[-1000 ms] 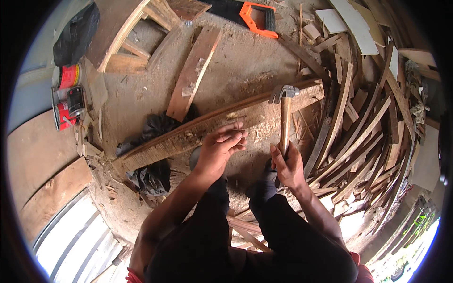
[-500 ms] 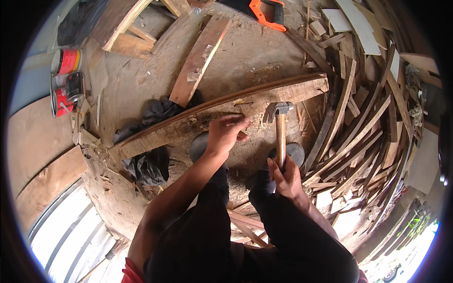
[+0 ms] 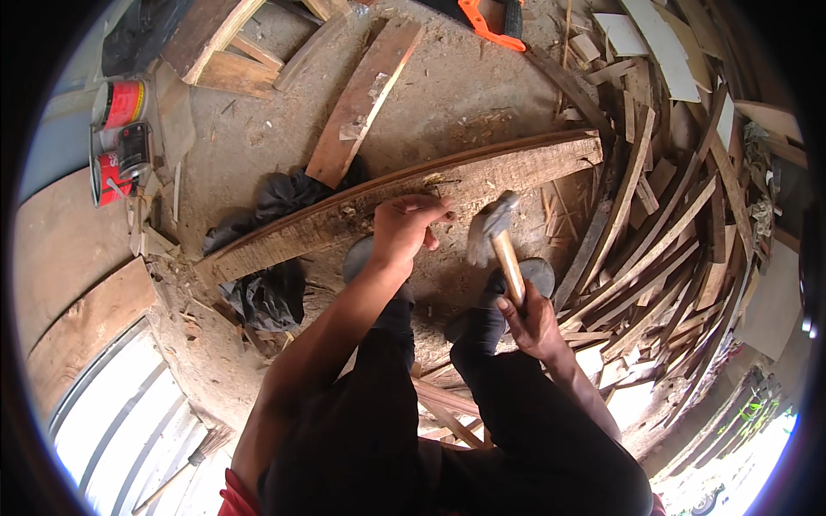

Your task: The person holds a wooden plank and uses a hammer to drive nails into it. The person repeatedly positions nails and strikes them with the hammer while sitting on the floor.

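My right hand (image 3: 535, 325) is wrapped round the wooden handle of a claw hammer (image 3: 508, 262). Its metal head, slightly blurred, points away from me, just short of the beam. A long, rough wooden beam (image 3: 533, 165) lies across the floor in front of my feet. Over its near edge is my left hand (image 3: 404, 230), thumb and fingers curled together in a pinch; whatever they hold is too small to make out. A dark, thin bent piece, possibly a nail (image 3: 441, 181), shows on the beam just beyond my fingertips.
A heap of wood strips (image 3: 645, 232) fills the right side. A plank (image 3: 366, 103) meets the beam near black plastic (image 3: 267, 297). A saw with an orange handle (image 3: 490, 26) lies at the far side, and red cans (image 3: 120, 103) stand at the left.
The hammer has tilted, its head swinging left and slightly nearer me. My right hand has shifted a little to the right, and my left hand slightly left.
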